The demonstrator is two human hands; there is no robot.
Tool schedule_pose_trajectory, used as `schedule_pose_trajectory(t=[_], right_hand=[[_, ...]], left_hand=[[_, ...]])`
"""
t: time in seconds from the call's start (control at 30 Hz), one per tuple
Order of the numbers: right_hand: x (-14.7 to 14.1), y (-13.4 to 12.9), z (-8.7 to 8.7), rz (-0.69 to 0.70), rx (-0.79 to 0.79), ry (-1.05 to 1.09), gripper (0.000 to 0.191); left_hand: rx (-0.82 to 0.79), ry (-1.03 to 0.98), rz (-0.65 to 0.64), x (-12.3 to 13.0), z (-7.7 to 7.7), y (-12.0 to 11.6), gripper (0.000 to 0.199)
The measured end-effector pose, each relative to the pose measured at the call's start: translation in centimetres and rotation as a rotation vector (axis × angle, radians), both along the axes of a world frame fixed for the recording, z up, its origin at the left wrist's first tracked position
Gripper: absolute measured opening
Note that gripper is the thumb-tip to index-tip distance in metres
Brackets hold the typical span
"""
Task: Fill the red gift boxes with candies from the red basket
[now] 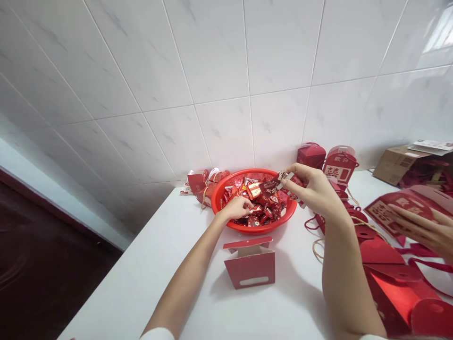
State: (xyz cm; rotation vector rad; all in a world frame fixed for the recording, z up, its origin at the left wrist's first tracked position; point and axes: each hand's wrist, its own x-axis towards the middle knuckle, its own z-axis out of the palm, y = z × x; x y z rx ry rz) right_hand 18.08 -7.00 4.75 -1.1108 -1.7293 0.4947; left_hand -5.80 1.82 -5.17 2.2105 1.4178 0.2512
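Observation:
A red plastic basket (218, 208) of wrapped candies (264, 215) stands against the tiled wall. Inside its left part, my left hand (239, 208) is closed, its fingertips pinched on a red-wrapped candy. Over the basket's right rim, my right hand (309, 189) grips several wrapped candies (292, 186) in dark red and white wrappers. A small red cardboard box (249, 270) sits upright in front of the basket, its top flaps apart and its inside mostly hidden. Neither hand touches this box.
Red gift boxes (341, 165) with cords stand at the back right, and flattened red ones (392, 283) lie at right. Another person's hand (432, 231) holds a red box (406, 208). A brown carton (398, 165) sits behind. Red packages (205, 189) lie left of the basket.

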Motion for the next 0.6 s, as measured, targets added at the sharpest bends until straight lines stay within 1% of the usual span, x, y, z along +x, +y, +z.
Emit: schedule_pose_trajectory(t=[0.07,0.13,0.17,0.23,0.3,0.37,0.5,0.6], right_hand=[[0.0,-0.5,0.2,-0.001,0.010,-0.010,0.020],[0.1,-0.9,0.4,0.000,0.024,-0.014,0.019],[0.1,-1.1,0.5,0.002,0.031,-0.014,0.018],[0.1,-1.4,0.7,0.005,0.043,-0.016,0.016],[0.0,-1.6,0.7,0.005,0.047,-0.020,0.014],[0.0,-1.7,0.8,0.011,0.045,-0.024,0.013],[-0.2,-1.8,0.8,0.031,0.043,-0.028,0.014],[-0.2,-1.8,0.8,0.034,0.037,-0.034,0.014]], left_hand=[[0.082,0.019,0.066,-0.5,1.1,-0.3,0.035],[0.152,0.159,0.149,-1.3,2.5,-0.8,0.038],[0.151,0.261,0.174,-1.6,3.2,-1.0,0.039],[0.095,0.432,0.192,-2.1,4.4,-1.4,0.032],[0.043,0.516,0.195,-2.0,4.9,-1.7,0.021],[0.024,0.552,0.201,-1.4,4.8,-1.8,0.014],[-0.004,0.580,0.217,-0.1,3.7,-1.6,0.024],[-0.031,0.534,0.216,0.0,3.0,-1.5,0.023]])
